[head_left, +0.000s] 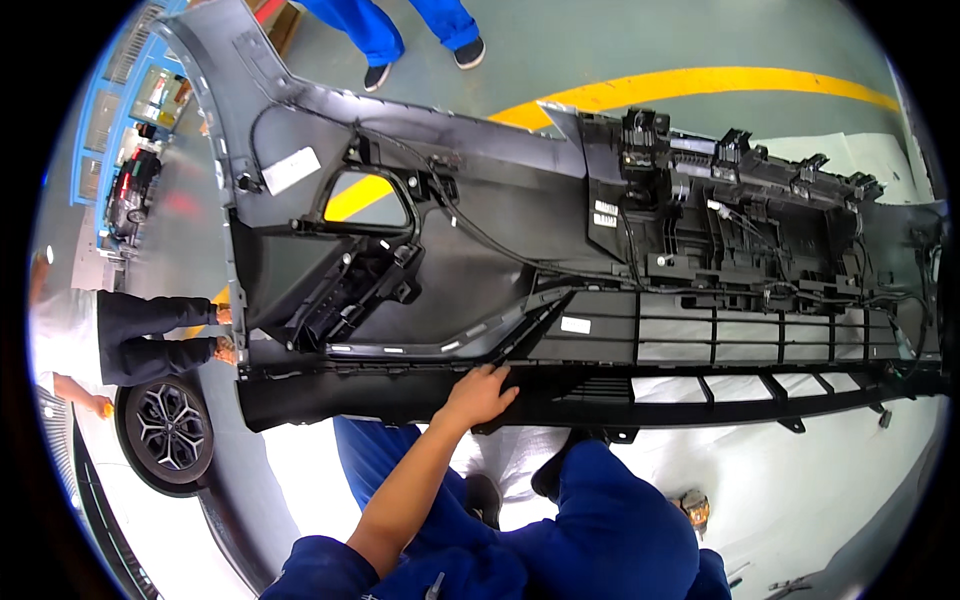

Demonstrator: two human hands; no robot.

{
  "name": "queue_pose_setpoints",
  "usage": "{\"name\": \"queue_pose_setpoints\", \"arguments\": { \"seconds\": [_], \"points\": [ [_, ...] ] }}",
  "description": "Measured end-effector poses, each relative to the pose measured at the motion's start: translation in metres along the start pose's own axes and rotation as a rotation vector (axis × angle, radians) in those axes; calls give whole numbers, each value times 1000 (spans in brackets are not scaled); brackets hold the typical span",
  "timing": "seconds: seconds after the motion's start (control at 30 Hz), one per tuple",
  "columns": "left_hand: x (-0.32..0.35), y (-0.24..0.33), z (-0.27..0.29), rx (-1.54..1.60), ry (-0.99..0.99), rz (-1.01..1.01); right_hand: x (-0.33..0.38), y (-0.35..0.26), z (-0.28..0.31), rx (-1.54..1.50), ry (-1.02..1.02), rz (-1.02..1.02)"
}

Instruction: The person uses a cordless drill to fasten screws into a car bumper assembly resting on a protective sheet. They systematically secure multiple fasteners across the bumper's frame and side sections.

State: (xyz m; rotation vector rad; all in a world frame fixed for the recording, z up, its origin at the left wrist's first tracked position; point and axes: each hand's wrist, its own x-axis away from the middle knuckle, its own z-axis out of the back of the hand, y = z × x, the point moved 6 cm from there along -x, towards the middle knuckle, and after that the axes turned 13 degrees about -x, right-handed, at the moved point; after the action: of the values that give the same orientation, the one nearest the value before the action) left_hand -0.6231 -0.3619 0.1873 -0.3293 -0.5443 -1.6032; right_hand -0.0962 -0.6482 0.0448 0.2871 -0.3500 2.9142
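Observation:
A large black car bumper (480, 240) lies across the view with its inner side toward me. My left hand (480, 396) is closed over its lower black trim strip (350, 395), fingers bent over the edge near the middle. Above and right of the hand is the slatted lower grille (675, 330). A black wiring harness (480, 232) runs along the inside. Brackets and a long black module (720, 240) sit at the right half. White labels (291, 171) are stuck to the inner surface. My right hand is out of view.
A person in blue trousers (360, 30) stands beyond the bumper. Another person in dark trousers (150, 330) is at the left, beside a car wheel (165, 430). A yellow line (700, 83) curves over the floor. A small orange-and-black object (693, 508) lies near my leg.

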Motion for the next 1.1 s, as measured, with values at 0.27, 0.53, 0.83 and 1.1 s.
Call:
{"name": "queue_pose_setpoints", "arguments": {
  "seconds": [0.27,0.53,0.83,1.1],
  "points": [
    [2,-3,1,-9,1,9,5,5,2,4,-26,32],
    [-2,-6,4,31,15,-52,24,4,2,-18,-30,27],
    [-6,3,4,65,98,-94,42,10,1,-20,-23,26],
    [-10,9,14,54,50,-44,82,-30,14,-169,-79,41]
  ]
}}
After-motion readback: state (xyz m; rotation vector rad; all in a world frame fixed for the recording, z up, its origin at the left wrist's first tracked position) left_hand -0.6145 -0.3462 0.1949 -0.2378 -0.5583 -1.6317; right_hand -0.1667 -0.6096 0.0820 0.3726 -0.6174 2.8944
